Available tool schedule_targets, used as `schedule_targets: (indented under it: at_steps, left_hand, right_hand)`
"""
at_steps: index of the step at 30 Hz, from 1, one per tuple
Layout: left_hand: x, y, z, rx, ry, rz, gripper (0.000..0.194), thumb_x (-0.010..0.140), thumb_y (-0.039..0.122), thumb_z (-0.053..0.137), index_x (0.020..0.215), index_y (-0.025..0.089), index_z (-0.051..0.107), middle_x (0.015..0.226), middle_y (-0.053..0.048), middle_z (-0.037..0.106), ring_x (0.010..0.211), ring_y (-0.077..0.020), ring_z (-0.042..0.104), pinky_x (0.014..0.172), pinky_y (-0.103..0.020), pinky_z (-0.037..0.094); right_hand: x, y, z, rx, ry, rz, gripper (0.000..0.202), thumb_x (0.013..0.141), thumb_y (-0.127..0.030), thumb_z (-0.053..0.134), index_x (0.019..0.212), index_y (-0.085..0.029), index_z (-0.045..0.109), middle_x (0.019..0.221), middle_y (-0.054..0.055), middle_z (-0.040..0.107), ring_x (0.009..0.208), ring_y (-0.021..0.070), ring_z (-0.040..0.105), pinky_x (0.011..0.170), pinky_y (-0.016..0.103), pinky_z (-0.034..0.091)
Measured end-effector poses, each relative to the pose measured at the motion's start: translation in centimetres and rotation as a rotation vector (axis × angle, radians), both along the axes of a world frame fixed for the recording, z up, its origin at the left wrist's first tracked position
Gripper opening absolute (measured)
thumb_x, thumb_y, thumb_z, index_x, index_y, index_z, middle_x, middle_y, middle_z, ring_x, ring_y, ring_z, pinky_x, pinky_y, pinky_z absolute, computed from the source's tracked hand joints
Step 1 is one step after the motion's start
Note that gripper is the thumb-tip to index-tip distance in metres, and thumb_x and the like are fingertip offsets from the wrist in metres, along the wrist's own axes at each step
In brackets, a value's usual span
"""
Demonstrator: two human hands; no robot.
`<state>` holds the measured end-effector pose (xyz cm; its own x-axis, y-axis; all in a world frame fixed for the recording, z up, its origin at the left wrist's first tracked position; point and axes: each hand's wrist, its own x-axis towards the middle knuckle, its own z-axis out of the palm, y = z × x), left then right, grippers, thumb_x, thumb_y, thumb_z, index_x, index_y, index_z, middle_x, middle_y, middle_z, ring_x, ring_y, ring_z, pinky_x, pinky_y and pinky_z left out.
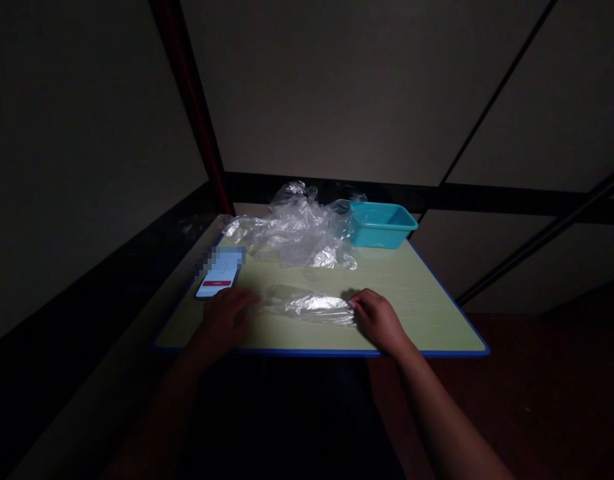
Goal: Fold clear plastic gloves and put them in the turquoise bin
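Left hand (pixel 227 317), left of lower center, at bag's left end; too dark to tell grip. Right hand (pixel 381 321), right of center, fingertips pinching right end of clear bag (pixel 317 307), center frame on table (pixel 427 317). Phone (pixel 221 272) center-left. Film heap (pixel 299 230) mid-frame, teal bin (pixel 379 235) just right.

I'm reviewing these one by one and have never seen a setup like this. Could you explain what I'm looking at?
There is no machine here: a person works with two bare hands. The single picture comes from a camera worn on their head, looking forward and down.

On the pale, blue-edged table lie a heap of crumpled clear plastic, a turquoise tub and, beside the left hand, a lit phone.

The right hand pinches one end of a flattened clear plastic piece. The left is at the other end; its grip is too dark to judge.
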<state>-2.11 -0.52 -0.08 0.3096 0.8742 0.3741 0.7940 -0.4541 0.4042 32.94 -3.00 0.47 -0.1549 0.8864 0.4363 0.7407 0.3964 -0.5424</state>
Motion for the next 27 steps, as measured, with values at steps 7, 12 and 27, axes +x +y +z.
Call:
schedule_targets:
  at_steps: [7,12,27]
  left_hand:
    - [0.6,0.0,0.2,-0.025,0.004,-0.015,0.024,0.080,0.037,0.052,0.094,0.025,0.067,0.115,-0.005,0.066,0.114,-0.0271,0.053,0.104,-0.051,0.035]
    - [1.0,0.8,0.2,-0.044,0.022,-0.011,0.026,0.083,0.037,0.048,0.091,0.023,0.068,0.109,-0.007,0.066,0.108,-0.0274,0.055,0.098,-0.048,0.039]
    - [4.6,1.3,3.0,0.060,0.069,-0.178,0.027,0.089,0.037,0.048,0.106,0.021,0.062,0.111,-0.007,0.065,0.109,-0.0249,0.054,0.098,-0.042,0.040]
  right_hand:
    - [0.1,-0.2,-0.2,0.003,-0.044,0.006,0.018,0.093,-0.027,0.050,0.088,-0.020,0.066,0.086,0.007,0.071,0.081,0.0224,0.065,0.073,0.034,0.046]
    - [0.0,-0.1,-0.1,-0.008,-0.102,0.024,0.018,0.092,-0.026,0.052,0.091,-0.020,0.068,0.089,0.007,0.074,0.081,0.0217,0.066,0.073,0.033,0.045]
    - [-0.3,-0.2,0.2,-0.040,0.006,0.000,0.036,0.089,-0.026,0.048,0.119,-0.015,0.065,0.110,0.013,0.072,0.098,0.0274,0.066,0.083,0.042,0.047]
